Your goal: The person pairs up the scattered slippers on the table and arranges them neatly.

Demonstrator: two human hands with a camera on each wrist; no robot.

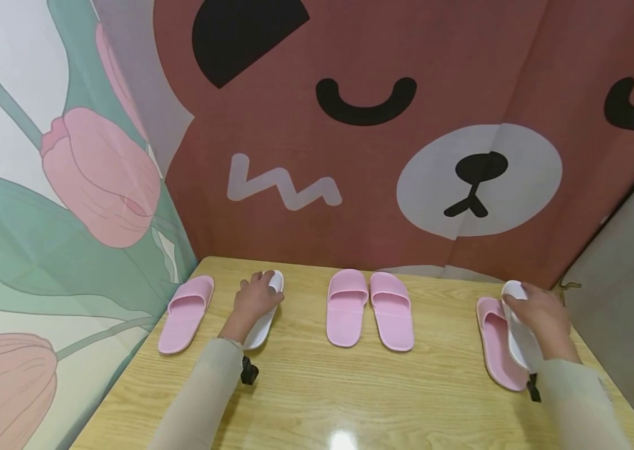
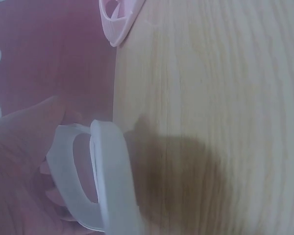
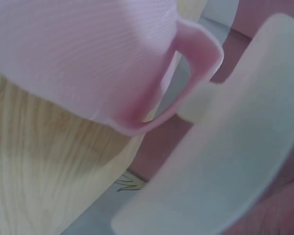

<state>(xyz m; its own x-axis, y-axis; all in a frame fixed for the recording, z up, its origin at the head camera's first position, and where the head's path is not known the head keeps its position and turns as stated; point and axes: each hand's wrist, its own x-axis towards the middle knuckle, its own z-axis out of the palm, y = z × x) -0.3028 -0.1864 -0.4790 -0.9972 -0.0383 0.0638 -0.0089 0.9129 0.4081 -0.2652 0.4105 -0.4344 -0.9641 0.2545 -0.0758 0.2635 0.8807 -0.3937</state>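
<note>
On the left, my left hand [image 1: 255,300] grips a white slipper [image 1: 260,329] across its strap. The left wrist view shows this slipper edge-on [image 2: 118,181], its shadow falling on the table. My right hand [image 1: 544,315] holds another white slipper [image 1: 523,347] by its side, tilted up, with the thumb near the toe end. That slipper overlaps a pink slipper [image 1: 498,350] in the head view. Seen from the right wrist, the white sole [image 3: 225,152] stands beside the strap of the pink slipper [image 3: 88,63]. Some fingers of both hands are hidden.
Two pink slippers [image 1: 346,322] [image 1: 395,325] stand side by side at mid-table. A single pink slipper [image 1: 180,328] lies near the left edge of the wooden table [image 1: 317,394]. Behind rises a fabric backdrop [image 1: 294,237] with a bear print; a tulip-printed cloth [image 1: 97,175] borders the left side.
</note>
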